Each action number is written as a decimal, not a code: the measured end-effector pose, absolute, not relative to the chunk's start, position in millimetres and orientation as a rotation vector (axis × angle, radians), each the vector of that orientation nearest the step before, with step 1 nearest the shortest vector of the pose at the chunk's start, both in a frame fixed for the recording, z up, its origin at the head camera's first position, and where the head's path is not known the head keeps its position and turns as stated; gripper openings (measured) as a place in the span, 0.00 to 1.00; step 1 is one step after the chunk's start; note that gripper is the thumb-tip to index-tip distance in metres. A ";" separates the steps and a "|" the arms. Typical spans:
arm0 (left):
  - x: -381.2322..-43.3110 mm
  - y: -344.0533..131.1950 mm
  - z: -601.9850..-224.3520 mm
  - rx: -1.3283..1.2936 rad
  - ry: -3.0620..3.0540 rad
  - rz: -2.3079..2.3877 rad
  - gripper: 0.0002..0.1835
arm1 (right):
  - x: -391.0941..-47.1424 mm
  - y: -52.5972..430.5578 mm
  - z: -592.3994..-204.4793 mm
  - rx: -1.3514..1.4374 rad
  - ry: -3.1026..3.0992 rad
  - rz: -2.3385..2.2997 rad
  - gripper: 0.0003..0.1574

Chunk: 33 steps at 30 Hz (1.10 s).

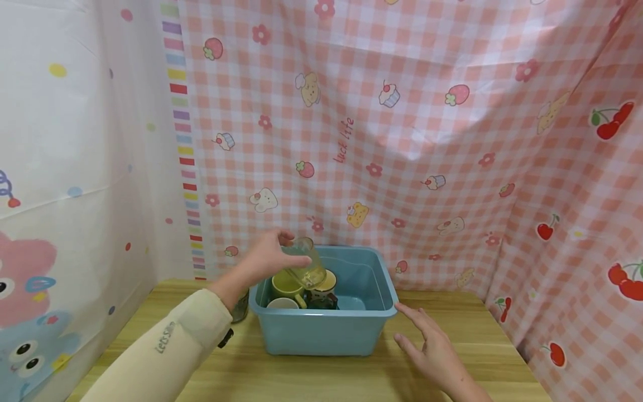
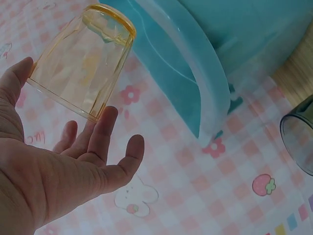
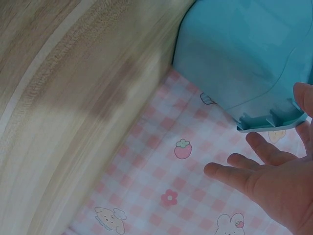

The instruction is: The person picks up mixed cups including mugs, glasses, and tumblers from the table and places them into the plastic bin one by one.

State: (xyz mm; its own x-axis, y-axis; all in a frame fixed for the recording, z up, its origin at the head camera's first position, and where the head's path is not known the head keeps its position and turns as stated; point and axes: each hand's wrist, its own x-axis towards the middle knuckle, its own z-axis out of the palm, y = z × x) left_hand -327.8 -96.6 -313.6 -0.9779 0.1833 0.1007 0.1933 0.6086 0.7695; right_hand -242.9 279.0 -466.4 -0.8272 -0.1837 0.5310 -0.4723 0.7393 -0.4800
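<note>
A clear yellow drinking glass (image 1: 310, 267) is pinched between the thumb and fingers of my left hand (image 1: 266, 259), tilted above the left part of a blue plastic bin (image 1: 321, 334). In the left wrist view, the faceted glass (image 2: 80, 63) has a thick amber rim at one end. Below it in the bin are a yellow-green mug (image 1: 286, 285), a white-rimmed cup (image 1: 283, 304) and a cream-topped cup (image 1: 327, 281), partly covered by the glass. My right hand (image 1: 434, 349) has its fingers spread, with the index fingertip right at the bin's right front corner.
A dark tinted glass (image 1: 241, 310) stands on the wooden table (image 1: 321, 379) left of the bin, partly hidden by my left arm. Pink checked cloth (image 1: 427, 139) hangs behind and to the right, and a white printed cloth (image 1: 100, 167) to the left.
</note>
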 end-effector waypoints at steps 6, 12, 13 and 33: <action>-329.9 -84.8 -317.7 -0.336 -2.824 -1.321 0.42 | -242.8 279.4 -466.9 0.495 -2.487 0.856 0.42; -330.3 -75.7 -323.4 -0.362 -2.823 -1.331 0.45 | -242.3 279.2 -466.2 0.494 -2.495 0.860 0.42; -330.5 -74.3 -324.4 -0.366 -2.825 -1.331 0.45 | -242.3 279.2 -466.1 0.493 -2.495 0.859 0.42; -329.5 -34.9 -330.0 -0.528 -2.862 -1.156 0.42 | -242.3 279.7 -465.9 0.495 -2.506 0.858 0.42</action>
State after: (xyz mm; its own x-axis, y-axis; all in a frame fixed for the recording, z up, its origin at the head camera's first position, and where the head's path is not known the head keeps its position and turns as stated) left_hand -329.5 -34.9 -330.0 -0.9431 0.3042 0.1340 0.3119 0.6705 0.6732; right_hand -242.3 279.7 -465.9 -0.8375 -0.1872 0.5134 -0.4626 0.7430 -0.4837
